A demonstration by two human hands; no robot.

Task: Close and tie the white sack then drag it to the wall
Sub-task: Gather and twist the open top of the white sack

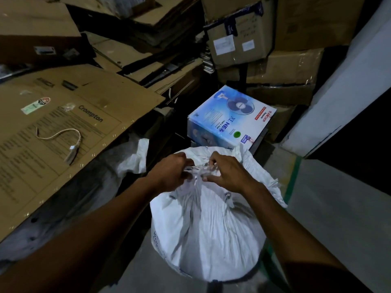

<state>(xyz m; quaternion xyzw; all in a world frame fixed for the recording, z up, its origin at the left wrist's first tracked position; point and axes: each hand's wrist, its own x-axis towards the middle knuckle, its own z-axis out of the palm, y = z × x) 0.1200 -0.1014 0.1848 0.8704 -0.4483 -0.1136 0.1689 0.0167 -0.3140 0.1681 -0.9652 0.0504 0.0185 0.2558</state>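
— Where does the white sack (208, 235) sit?

— Low in the middle of the frame, standing full on the grey concrete floor (338, 229). Its neck is gathered into a bunch at the top, and the loose mouth flares out behind the hands.

— And the hands?

— Both meet at that neck. The left hand (171, 174) is clenched around the bunched fabric from the left, fingers curled shut on it. The right hand (226, 174) comes in from the right, its fingers (211, 160) pinched on a thin, pale tie strand at the neck; whether a knot has formed there cannot be made out.

— What lies around it?

— Just behind the sack, a blue and white table fan box (230, 121) rests tilted. A flattened Crompton carton (63, 132) fills the left of the frame, with a short white cord (63, 138) lying on it. Brown cardboard boxes (275, 39) are stacked at the upper right, and a pale wall (347, 92) runs down the right edge.
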